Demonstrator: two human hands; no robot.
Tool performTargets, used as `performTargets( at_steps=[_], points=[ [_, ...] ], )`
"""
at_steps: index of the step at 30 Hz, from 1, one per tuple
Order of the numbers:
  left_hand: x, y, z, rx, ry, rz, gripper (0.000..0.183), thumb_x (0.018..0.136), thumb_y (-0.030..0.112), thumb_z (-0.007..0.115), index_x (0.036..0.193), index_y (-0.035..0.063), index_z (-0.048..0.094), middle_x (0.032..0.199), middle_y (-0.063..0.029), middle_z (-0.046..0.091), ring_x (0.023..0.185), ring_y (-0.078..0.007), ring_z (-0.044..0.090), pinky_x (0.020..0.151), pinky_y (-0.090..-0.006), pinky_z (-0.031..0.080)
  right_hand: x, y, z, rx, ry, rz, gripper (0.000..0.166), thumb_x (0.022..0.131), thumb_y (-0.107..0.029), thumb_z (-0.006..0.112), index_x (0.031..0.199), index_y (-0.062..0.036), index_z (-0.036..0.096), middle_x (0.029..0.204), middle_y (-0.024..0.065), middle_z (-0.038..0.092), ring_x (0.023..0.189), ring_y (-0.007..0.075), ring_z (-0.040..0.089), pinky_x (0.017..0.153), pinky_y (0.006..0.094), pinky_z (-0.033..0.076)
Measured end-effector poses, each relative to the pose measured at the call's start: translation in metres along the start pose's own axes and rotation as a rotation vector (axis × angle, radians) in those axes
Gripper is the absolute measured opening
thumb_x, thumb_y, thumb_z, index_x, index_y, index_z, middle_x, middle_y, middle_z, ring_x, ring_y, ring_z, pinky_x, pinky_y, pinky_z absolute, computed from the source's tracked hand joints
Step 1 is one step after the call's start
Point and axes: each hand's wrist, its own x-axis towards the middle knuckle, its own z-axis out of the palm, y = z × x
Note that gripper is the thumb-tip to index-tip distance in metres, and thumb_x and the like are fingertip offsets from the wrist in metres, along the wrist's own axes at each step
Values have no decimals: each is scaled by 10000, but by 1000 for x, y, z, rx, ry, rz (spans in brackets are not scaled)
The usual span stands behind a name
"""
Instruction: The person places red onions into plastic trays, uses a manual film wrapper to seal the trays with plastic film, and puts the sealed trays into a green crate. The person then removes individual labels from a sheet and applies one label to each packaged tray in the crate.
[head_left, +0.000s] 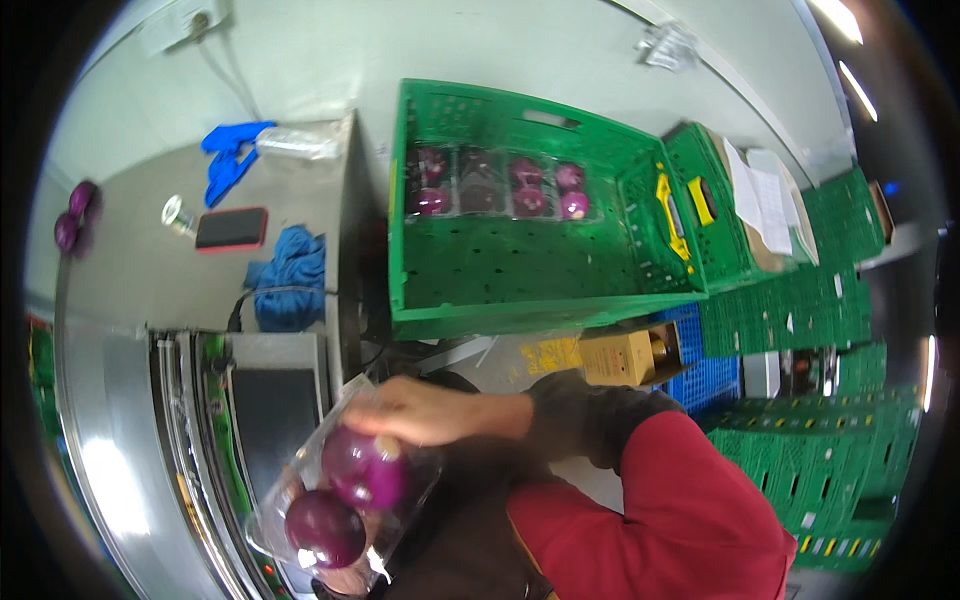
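A clear plastic pack (300, 465) of shiny purple onions is held up close before me, tilted. Two of the red onions (325, 529) show plainly in it; more purple shows beside them. My right hand (420, 412) grips the pack's upper end. At its lower end part of my left hand (349, 579) shows, mostly hidden behind the pack, with its fingers against it. Beyond stands a green plastic crate (510, 262). Several similar clear packs (529, 187) lie in a row along its far side.
A machine with a dark flat plate (274, 405) lies left. On the metal counter (150, 277) are a phone (231, 229), blue gloves (229, 161), a blue cloth (291, 277) and loose onions (66, 231). Green crates (795, 315), papers (765, 195) and a cardboard box (619, 358) are right.
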Motion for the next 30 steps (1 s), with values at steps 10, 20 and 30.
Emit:
performTargets(
  at_steps=[10, 20, 30],
  points=[
    [45, 5, 25, 691, 4, -3, 436, 865, 349, 599, 1047, -39, 524, 911, -196, 640, 803, -302, 661, 717, -372, 546, -164, 56, -328, 268, 1712, -381, 631, 890, -669, 334, 949, -70, 522, 623, 19, 455, 491, 128, 432, 446, 282, 378],
    [53, -8, 27, 752, 274, -30, 441, 834, 355, 644, 999, -43, 555, 865, -189, 642, 738, -290, 661, 692, -369, 542, -202, 186, -462, -6, 2106, 64, 758, 872, -652, 395, 1273, -14, 474, 867, 147, 626, 452, 216, 524, 386, 313, 419],
    [44, -32, 30, 702, 431, 48, 409, 851, 335, 618, 1007, -38, 556, 850, -177, 652, 726, -285, 665, 676, -359, 550, -186, 225, -484, 438, 2127, -93, 693, 854, -702, 372, 941, -39, 554, 671, 83, 554, 462, 190, 490, 420, 309, 420]
  ],
)
